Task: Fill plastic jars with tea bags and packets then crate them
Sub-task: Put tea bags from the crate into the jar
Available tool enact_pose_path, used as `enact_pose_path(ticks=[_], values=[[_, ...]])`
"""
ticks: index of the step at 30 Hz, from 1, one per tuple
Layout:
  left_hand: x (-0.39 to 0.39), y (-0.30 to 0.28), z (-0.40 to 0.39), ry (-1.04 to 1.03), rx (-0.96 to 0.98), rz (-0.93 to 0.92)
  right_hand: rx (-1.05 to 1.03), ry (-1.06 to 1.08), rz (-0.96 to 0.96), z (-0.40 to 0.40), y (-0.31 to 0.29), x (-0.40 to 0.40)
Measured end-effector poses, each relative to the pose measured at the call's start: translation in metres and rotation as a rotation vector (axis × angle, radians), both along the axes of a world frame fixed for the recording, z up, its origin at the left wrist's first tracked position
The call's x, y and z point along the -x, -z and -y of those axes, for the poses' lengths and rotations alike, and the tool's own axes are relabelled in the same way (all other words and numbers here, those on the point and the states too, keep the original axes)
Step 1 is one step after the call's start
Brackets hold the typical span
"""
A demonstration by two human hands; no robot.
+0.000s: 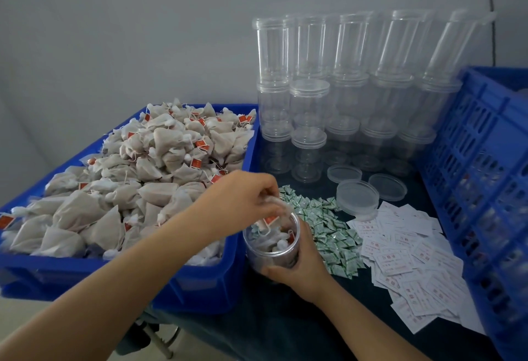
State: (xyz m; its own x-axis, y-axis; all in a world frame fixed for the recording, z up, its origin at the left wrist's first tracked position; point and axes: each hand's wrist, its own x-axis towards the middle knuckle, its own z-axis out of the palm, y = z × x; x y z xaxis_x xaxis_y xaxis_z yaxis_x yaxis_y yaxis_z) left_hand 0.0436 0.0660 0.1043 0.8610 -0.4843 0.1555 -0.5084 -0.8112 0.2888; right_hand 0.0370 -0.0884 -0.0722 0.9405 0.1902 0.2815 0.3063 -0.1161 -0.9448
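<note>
The right hand (297, 266) grips an open jar (271, 242) standing on the dark table (285, 323), just right of the blue bin (200, 283) heaped with tea bags (148, 166); the left hand (243, 200) hovers over the jar's mouth, fingers pinching a tea bag (278, 209) above those already inside. Right of the jar lie green packets (331, 232) and white slips (414, 263); behind them loose lids (357, 196) and stacked empty jars (343, 89); a blue crate (485, 189) stands at the right edge.
</note>
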Motion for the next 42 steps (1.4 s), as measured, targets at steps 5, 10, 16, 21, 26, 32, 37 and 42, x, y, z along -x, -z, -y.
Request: enact_pose_path(ticks=[5, 10, 16, 21, 26, 32, 37, 42], values=[[0.003, 0.018, 0.011, 0.000, -0.265, 0.145, -0.003, 0.004, 0.010, 0.000, 0.002, -0.002], [0.011, 0.021, 0.028, 0.013, -0.514, 0.128, -0.048, -0.008, -0.013, -0.001, 0.006, -0.005], [0.002, 0.022, 0.042, 0.029, -0.552, -0.092, -0.029, 0.000, -0.041, -0.001, 0.012, -0.007], [-0.007, 0.026, 0.044, 0.100, -0.578, -0.220, 0.005, 0.012, -0.049, 0.001, 0.013, -0.007], [-0.013, 0.031, 0.042, 0.184, -0.574, -0.323, 0.020, 0.004, -0.067, 0.000, 0.012, -0.006], [-0.016, 0.031, 0.042, 0.250, -0.544, -0.389, 0.006, 0.007, -0.053, 0.000, 0.009, -0.005], [-0.017, 0.029, 0.036, 0.316, -0.447, -0.293, -0.018, 0.006, -0.030, -0.001, 0.005, -0.002], [-0.026, 0.009, 0.003, 0.280, -0.063, -0.143, 0.001, 0.001, 0.006, 0.001, 0.003, -0.001]])
